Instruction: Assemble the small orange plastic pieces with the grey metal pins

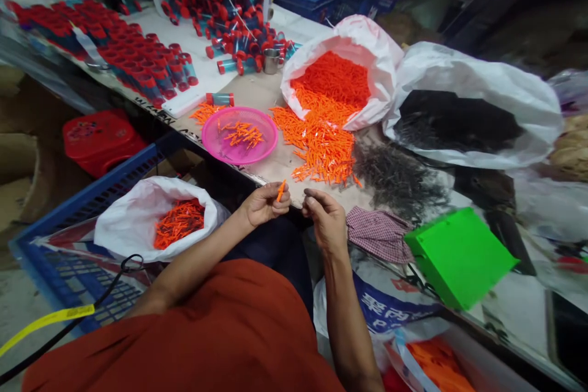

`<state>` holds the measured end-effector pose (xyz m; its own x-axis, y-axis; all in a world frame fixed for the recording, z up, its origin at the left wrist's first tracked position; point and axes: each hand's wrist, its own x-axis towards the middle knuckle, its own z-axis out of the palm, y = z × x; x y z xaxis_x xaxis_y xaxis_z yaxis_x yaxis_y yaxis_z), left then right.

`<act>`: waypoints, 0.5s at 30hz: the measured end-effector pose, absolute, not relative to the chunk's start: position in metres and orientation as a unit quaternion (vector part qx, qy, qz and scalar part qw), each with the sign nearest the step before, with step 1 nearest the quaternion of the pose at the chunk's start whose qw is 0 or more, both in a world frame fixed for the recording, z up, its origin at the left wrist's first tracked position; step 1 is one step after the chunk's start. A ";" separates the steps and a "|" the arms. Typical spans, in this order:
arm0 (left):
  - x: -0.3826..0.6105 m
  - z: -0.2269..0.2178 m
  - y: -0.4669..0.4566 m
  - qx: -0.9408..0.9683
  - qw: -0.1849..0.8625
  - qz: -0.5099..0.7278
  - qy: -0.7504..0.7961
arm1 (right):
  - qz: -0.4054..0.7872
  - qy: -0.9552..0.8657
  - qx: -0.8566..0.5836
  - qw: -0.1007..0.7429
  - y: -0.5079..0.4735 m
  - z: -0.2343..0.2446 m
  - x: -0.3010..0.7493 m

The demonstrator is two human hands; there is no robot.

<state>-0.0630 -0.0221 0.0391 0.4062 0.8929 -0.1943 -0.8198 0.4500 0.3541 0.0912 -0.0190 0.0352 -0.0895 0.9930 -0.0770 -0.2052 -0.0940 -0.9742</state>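
My left hand (265,203) pinches a small orange plastic piece (280,190) at the table's near edge. My right hand (324,215) is closed beside it, its fingertips pinching a small dark piece (309,196) that I cannot make out clearly. Ahead lies a heap of orange pieces (321,141) spilling from a white sack (349,43). Next to it, a heap of small black pieces (399,180) spreads from another white sack (478,79). A pink bowl (215,138) holds a few orange pieces.
A white bag (133,214) with orange pieces sits in a blue crate (68,269) at lower left. Red-capped tubes (138,55) cover the far table. A checked cloth (379,233) and green box (459,254) lie to the right. A red stool (98,138) stands left.
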 end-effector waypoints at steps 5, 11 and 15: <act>-0.072 0.035 -0.019 0.133 0.820 0.533 0.164 | 0.580 -0.425 -0.464 0.518 -0.003 0.020 0.099; -0.084 0.032 -0.010 0.181 0.794 0.542 0.210 | 0.605 -0.403 -0.481 0.490 0.012 0.006 0.112; -0.094 0.026 -0.001 0.181 0.767 0.540 0.295 | 0.627 -0.403 -0.461 0.482 0.014 0.004 0.120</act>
<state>-0.0936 -0.0010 0.0257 0.2429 0.9356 -0.2561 -0.7219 0.3507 0.5966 0.1198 0.0142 0.0044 -0.1093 0.9758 -0.1894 -0.2335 -0.2104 -0.9493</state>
